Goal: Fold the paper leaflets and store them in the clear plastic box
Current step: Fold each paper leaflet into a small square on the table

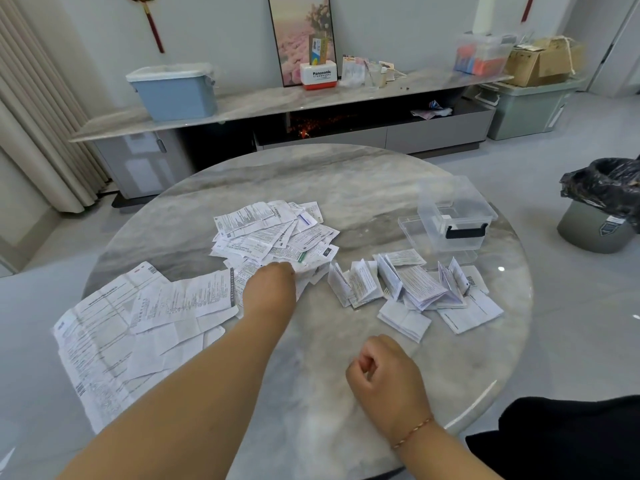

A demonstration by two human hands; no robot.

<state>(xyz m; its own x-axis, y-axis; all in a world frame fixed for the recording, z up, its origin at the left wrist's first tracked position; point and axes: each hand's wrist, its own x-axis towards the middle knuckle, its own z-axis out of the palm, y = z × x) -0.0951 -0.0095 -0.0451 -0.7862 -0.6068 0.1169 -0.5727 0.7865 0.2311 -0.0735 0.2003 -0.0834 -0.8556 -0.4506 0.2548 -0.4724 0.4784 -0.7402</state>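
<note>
Your left hand (pixel 272 284) is reaching out to the near edge of the loose leaflet pile (pixel 273 233) at the table's centre; its fingers are buried among the sheets, so whether they are gripping one cannot be told. Your right hand (pixel 384 370) is hovering close to you at about five o'clock, fingers curled into a loose fist and holding nothing. The folded leaflets (pixel 408 289) are lying at three o'clock, and just beyond them — toward two o'clock — the clear plastic box (pixel 455 216) is sitting open on the round marble table (pixel 346 174). Large unfolded sheets (pixel 138 320) are spreading out at eight o'clock.
</note>
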